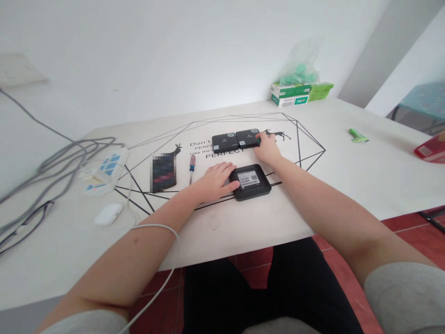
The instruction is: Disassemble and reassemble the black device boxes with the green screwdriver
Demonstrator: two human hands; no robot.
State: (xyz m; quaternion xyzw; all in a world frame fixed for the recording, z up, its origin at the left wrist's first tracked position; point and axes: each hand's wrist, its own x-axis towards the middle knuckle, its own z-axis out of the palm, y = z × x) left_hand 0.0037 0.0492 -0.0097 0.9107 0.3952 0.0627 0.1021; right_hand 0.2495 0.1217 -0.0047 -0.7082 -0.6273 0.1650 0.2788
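Observation:
A black square device (251, 182) with a white label lies on the table in front of me. My left hand (218, 182) rests at its left edge, fingers apart, the thumb touching its side. Further back, two smaller black square boxes lie side by side, a left one (224, 143) and a right one (247, 138). My right hand (267, 146) is at the right box's right edge, fingertips touching it; a small greenish thing shows by the fingers, too small to name. A screwdriver (192, 163) with a red and blue handle lies left of my left hand.
A blurred dark phone-like object (163, 172), a white case (109, 214), a power strip (106, 171), cables and glasses (28, 228) are at the left. A cable crosses my left forearm. Green boxes (291, 90) stand at the back; a green item (358, 135) and red package (431, 148) lie right.

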